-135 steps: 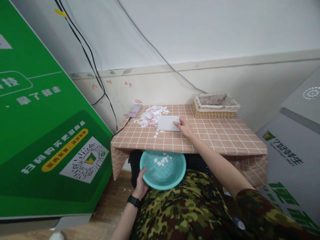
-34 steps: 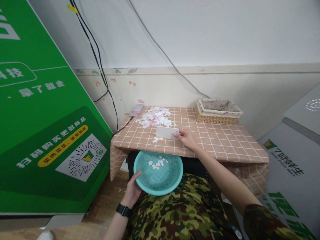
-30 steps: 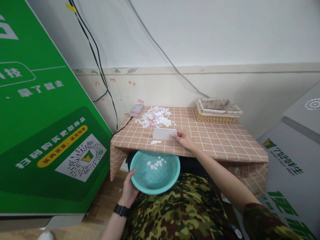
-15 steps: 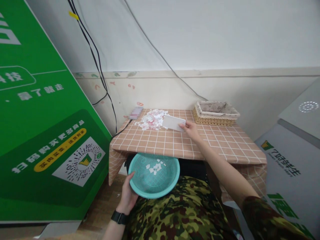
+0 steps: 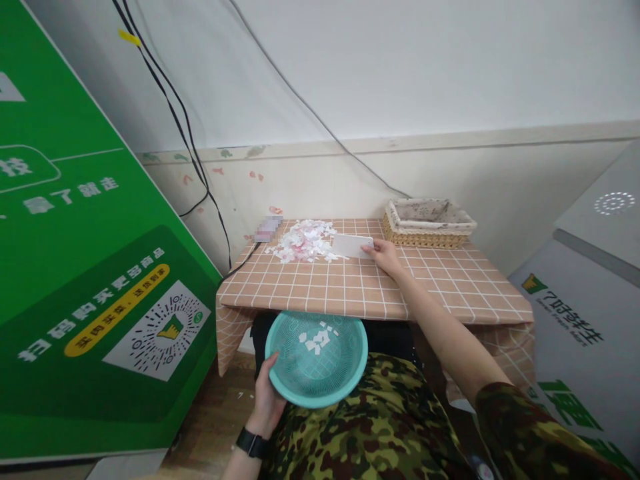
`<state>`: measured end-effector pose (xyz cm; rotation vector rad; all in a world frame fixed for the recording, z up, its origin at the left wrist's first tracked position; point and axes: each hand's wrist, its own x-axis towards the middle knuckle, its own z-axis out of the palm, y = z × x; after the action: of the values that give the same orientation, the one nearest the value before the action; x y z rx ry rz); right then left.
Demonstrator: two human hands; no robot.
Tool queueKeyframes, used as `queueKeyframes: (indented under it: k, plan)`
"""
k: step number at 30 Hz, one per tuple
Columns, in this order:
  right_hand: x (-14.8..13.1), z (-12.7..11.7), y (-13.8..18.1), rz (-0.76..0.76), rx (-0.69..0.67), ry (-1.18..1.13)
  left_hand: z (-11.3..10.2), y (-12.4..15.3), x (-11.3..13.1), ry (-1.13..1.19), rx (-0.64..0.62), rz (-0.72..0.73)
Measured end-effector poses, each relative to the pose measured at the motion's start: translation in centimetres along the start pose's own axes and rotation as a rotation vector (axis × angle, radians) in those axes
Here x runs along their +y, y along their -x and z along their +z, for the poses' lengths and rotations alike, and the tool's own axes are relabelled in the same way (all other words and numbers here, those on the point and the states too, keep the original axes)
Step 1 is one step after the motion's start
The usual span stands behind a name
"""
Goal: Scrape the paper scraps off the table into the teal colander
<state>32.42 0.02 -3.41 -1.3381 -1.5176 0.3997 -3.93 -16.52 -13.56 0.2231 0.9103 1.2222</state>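
White oblong card (image 5: pixel 349 246) back beside paper heap (image 5: pixel 303 241), in grip of right hand (image 5: pixel 385 255), basin (image 5: pixel 343 363) in left hand (image 5: pixel 269 400)

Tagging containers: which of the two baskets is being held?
The round teal basket, held at its rim in the left grip, with white scraps inside; the cloth-lined wicker basket stands on the table, untouched.

Pale wall (image 5: pixel 425 67); brown checked cloth-covered table (image 5: pixel 475 283); green panel (image 5: pixel 75 247) at left; wood-look floor (image 5: pixel 215 420).

one head-worn view, facing forward and down, camouflage shirt (image 5: pixel 360 433) closest at the bottom edge, checked table (image 5: pixel 320 290) just ahead, wall (image 5: pixel 400 73) across the top
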Motion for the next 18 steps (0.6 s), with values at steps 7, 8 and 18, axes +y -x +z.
queueKeyframes:
  k: [7,8,18]
  plan:
    - [-0.5,-0.4,0.2,0.083,0.069,-0.141,-0.3,-0.2,-1.2,-0.021,0.012,0.004]
    - [-0.7,-0.4,0.4,0.088,0.059,-0.144,-0.4,-0.3,-1.2,-0.020,0.009,0.006]
    - [-1.9,-0.1,1.1,0.101,-0.016,-0.239,-0.6,-0.5,-1.3,0.025,-0.002,-0.007]
